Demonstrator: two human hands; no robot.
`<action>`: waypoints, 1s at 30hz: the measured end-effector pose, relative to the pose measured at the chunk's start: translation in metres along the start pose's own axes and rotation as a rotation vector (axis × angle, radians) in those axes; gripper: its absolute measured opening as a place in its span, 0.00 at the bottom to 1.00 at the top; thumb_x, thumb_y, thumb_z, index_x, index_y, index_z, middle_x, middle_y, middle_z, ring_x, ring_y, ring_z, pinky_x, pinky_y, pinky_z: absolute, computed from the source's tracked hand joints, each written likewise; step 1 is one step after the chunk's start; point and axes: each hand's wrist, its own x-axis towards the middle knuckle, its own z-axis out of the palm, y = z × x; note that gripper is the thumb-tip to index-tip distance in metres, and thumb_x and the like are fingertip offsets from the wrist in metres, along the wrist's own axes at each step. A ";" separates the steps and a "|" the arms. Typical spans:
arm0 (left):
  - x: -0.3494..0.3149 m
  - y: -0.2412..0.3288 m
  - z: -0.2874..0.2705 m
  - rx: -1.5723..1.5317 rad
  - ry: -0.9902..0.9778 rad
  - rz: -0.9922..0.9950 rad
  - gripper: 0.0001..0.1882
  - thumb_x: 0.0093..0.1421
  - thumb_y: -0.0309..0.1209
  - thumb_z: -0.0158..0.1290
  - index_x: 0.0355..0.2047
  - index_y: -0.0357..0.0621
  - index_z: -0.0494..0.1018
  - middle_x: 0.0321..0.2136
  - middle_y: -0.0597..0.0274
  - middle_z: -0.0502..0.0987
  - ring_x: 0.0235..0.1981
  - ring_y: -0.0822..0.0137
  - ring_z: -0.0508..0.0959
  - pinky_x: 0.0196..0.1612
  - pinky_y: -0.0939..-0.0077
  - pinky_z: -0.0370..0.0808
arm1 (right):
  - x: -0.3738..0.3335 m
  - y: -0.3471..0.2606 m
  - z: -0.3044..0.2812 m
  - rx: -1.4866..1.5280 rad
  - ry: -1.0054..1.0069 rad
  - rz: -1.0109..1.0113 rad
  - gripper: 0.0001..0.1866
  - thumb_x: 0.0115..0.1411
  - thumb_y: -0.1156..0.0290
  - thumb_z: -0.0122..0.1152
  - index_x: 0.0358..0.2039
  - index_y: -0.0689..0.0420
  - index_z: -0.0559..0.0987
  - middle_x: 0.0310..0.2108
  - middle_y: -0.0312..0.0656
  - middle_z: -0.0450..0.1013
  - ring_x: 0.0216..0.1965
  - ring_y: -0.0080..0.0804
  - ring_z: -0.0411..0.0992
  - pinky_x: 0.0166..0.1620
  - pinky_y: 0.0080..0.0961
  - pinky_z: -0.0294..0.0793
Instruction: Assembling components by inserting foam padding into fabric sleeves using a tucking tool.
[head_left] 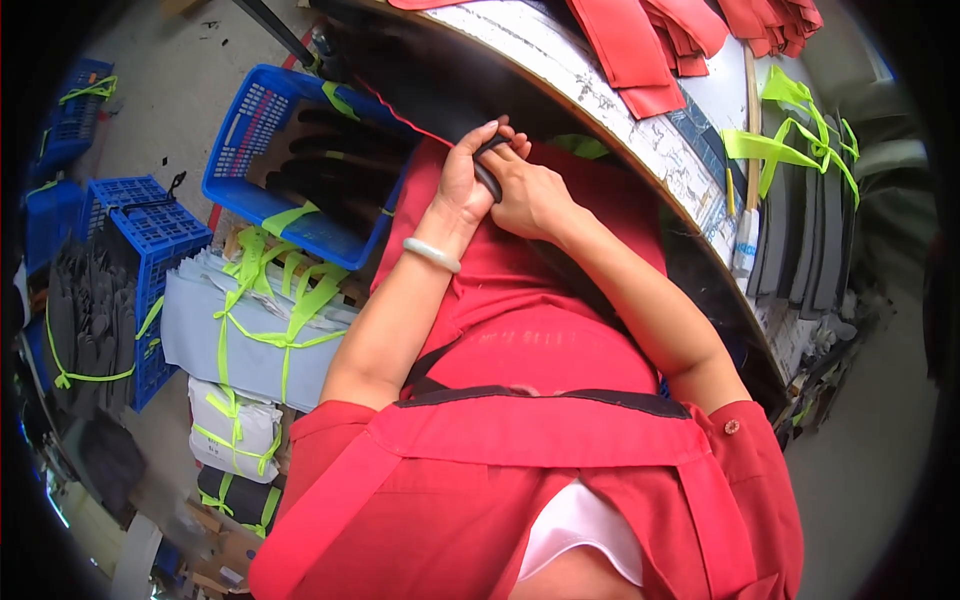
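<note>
My left hand, with a pale bangle on its wrist, is turned palm up in front of my red apron. Against it, my right hand is closed with its fingers bent. Between the two hands is a black curved piece, partly covered by the fingers; its kind cannot be made out. Both hands grip it. A thin red cord runs from the upper left toward my left hand, and where it ends is hidden.
To the left, a blue plastic crate holds dark pieces. Beside it stand tied grey sheets, a white bundle and another blue crate. A worn worktable curves along the right, bearing red fabric pieces and tied dark strips.
</note>
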 end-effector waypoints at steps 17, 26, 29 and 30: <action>0.003 0.005 0.003 -0.009 0.012 0.025 0.10 0.57 0.23 0.52 0.40 0.36 0.69 0.29 0.57 0.75 0.35 0.60 0.77 0.51 0.61 0.74 | -0.030 -0.001 -0.007 -0.011 0.030 -0.024 0.31 0.46 0.73 0.56 0.55 0.52 0.68 0.55 0.46 0.66 0.42 0.54 0.74 0.43 0.46 0.75; -0.005 0.004 -0.003 -0.015 -0.011 -0.025 0.10 0.62 0.29 0.53 0.41 0.37 0.71 0.34 0.56 0.77 0.40 0.58 0.77 0.52 0.60 0.74 | -0.031 -0.002 0.000 -0.037 0.049 -0.059 0.28 0.46 0.75 0.56 0.52 0.51 0.70 0.53 0.48 0.68 0.39 0.56 0.75 0.42 0.49 0.76; 0.003 -0.002 -0.001 0.032 0.020 0.018 0.08 0.60 0.26 0.53 0.40 0.38 0.71 0.30 0.59 0.76 0.35 0.60 0.77 0.50 0.61 0.75 | 0.002 0.006 0.008 -0.142 0.052 -0.058 0.24 0.49 0.73 0.54 0.50 0.52 0.71 0.48 0.47 0.73 0.38 0.52 0.77 0.38 0.45 0.78; 0.004 0.001 0.002 0.038 0.013 0.015 0.08 0.60 0.26 0.53 0.40 0.38 0.71 0.30 0.59 0.76 0.35 0.60 0.77 0.50 0.61 0.75 | 0.006 0.005 0.006 -0.142 0.061 -0.057 0.24 0.49 0.73 0.54 0.50 0.52 0.71 0.48 0.47 0.73 0.38 0.52 0.77 0.38 0.45 0.78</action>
